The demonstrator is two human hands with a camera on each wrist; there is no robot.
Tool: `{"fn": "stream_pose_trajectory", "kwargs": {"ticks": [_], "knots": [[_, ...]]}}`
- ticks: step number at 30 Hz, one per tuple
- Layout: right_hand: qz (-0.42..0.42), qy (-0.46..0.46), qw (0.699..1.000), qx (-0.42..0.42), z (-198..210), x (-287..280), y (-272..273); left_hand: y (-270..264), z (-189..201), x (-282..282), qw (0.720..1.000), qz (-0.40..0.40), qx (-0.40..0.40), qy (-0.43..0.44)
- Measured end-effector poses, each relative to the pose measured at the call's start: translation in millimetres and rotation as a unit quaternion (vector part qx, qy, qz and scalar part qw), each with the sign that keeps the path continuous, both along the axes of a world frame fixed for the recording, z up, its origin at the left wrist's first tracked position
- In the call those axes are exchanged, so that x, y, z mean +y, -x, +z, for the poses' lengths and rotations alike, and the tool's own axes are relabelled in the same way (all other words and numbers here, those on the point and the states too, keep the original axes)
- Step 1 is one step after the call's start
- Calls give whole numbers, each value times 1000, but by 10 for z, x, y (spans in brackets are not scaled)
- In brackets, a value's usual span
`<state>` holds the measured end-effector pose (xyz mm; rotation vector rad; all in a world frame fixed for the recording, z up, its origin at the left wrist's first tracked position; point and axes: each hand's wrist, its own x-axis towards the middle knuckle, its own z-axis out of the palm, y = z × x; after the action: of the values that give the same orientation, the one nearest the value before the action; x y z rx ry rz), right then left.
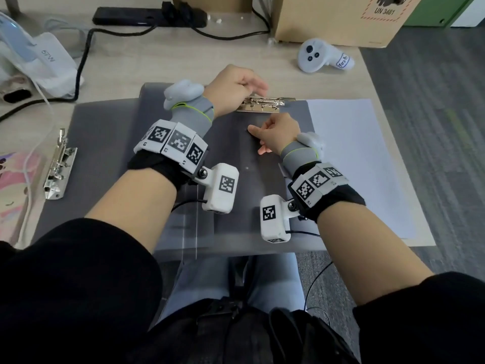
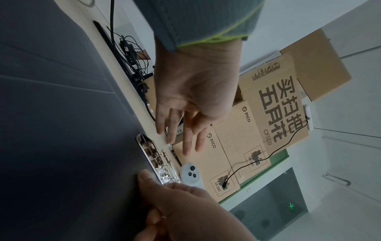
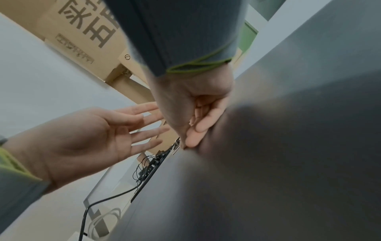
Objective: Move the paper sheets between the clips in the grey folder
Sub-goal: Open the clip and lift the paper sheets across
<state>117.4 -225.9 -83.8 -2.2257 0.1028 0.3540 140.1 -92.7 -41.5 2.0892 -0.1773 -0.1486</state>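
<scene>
The grey folder [image 1: 105, 153] lies open on the desk. One metal clip [image 1: 265, 105] sits at the top of its right panel, a second clip [image 1: 59, 166] at its left edge. White paper sheets [image 1: 354, 153] lie flat to the right, partly under the folder. My left hand [image 1: 249, 86] hovers over the top clip [image 2: 156, 159] with fingers straight [image 2: 185, 130] and holds nothing. My right hand [image 1: 273, 132] rests on the right panel just below that clip, fingers curled, thumb tip pressed on the grey surface [image 3: 268, 163]. Nothing shows in its grasp [image 3: 191, 124].
A white controller [image 1: 319, 57] and cardboard boxes [image 1: 338, 19] stand at the back right. A black power strip [image 1: 147, 15] with a cable lies at the back, white plastic items [image 1: 47, 64] at the back left, a colourful sheet [image 1: 13, 185] at the left edge.
</scene>
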Motion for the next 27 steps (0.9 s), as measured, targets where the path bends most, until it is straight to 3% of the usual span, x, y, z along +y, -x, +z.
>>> {"fn": "stream_pose_trajectory", "kwargs": {"ticks": [4, 8, 15, 21, 25, 27], "knots": [[27, 57, 998, -9, 90, -39, 151, 214, 5, -49, 1000, -3, 5, -11], [23, 44, 999, -14, 163, -230, 419, 497, -29, -144, 999, -15, 11, -32], [-116, 123, 980, -107, 136, -947, 918, 1005, -63, -486, 996, -58, 15, -67], [-194, 221, 951, -93, 19, -1516, 1238, 1232, -128, -913, 991, -103, 33, -85], [-172, 267, 948, -34, 19, -1712, 1297, 1225, -224, -1135, 989, -102, 49, -94], [-149, 258, 953, -49, 5, -1776, 1315, 1198, -289, -1215, 989, -97, 59, -97]]}}
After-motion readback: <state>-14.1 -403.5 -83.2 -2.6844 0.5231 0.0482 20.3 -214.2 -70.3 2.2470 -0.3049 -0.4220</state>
